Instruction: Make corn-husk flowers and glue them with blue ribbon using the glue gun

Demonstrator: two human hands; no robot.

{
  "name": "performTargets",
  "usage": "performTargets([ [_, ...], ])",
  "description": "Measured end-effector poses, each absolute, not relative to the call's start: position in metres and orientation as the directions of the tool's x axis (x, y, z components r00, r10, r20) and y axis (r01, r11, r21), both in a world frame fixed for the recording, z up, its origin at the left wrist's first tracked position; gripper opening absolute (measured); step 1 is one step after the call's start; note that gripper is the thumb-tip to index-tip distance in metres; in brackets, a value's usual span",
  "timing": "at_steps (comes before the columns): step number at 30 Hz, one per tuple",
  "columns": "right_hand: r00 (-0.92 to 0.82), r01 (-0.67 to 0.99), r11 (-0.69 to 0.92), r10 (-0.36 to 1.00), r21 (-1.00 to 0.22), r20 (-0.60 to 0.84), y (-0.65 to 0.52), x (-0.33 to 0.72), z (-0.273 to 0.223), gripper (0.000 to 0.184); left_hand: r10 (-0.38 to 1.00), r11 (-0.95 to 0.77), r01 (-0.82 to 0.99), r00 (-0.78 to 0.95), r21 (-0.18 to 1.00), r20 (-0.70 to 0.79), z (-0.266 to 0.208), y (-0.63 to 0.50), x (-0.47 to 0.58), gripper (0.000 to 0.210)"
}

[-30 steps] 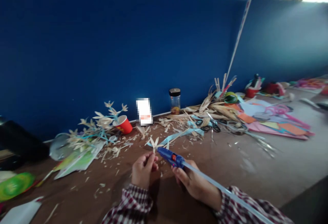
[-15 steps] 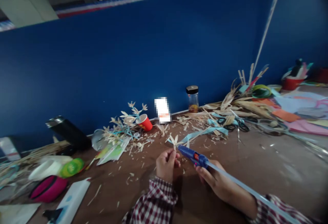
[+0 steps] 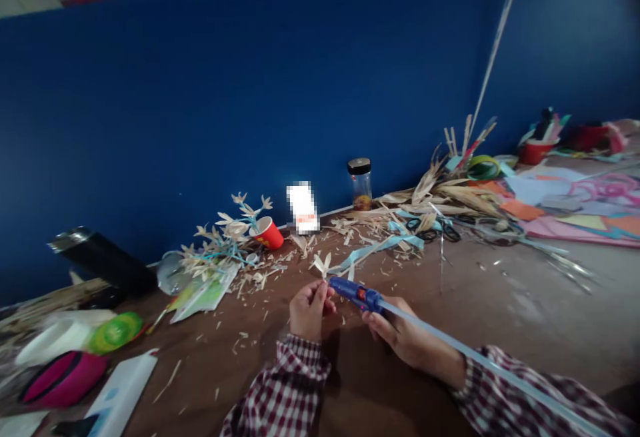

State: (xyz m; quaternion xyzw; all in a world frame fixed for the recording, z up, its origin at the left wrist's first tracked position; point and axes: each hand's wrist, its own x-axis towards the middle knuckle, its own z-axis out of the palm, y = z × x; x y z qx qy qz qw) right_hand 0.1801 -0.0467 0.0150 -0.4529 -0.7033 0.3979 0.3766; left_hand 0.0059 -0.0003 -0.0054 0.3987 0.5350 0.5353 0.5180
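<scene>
Between the fingertips of my left hand (image 3: 309, 310) is a small pale flower (image 3: 321, 265) that looks made of dried husk, its petals pointing up. My right hand (image 3: 413, 336) is wrapped round a blue hot glue gun (image 3: 356, 293), and a long clear glue stick (image 3: 465, 352) runs out of its back end past my wrist. The nozzle points left and sits right at the base of the flower; I cannot tell whether it touches. Beyond my hands lie a light blue strip (image 3: 380, 250) and scattered husk scraps.
A red paper cup (image 3: 269, 233) lies tilted beside several husk flowers (image 3: 215, 244). A jar with a black lid (image 3: 360, 184) stands near the blue wall. Scissors (image 3: 447, 230), dried husks (image 3: 445, 194) and coloured paper (image 3: 560, 224) are at right. A black flask (image 3: 105, 260) leans at left.
The whole view has shifted, so everything appears further left and slightly higher. Both hands keep their hold on the flower and the glue gun, with the nozzle still at the flower's base.
</scene>
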Motion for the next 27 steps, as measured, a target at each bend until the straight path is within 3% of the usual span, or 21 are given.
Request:
performTargets([
  [12, -0.287, 0.379, 0.284, 0.941, -0.881, 0.18, -0.046, 0.1804, 0.0121, 0.037, 0.985, 0.08, -0.052, -0.15, 0.995, -0.087, -0.0013, -0.0036, 0.0069, 0.028],
  [27, -0.271, 0.397, 0.263, 0.949, -0.879, 0.161, -0.0476, 0.1801, 0.0144, 0.037, 0.975, 0.107, -0.113, -0.183, 0.988, -0.127, 0.0016, -0.0044, 0.0092, 0.029],
])
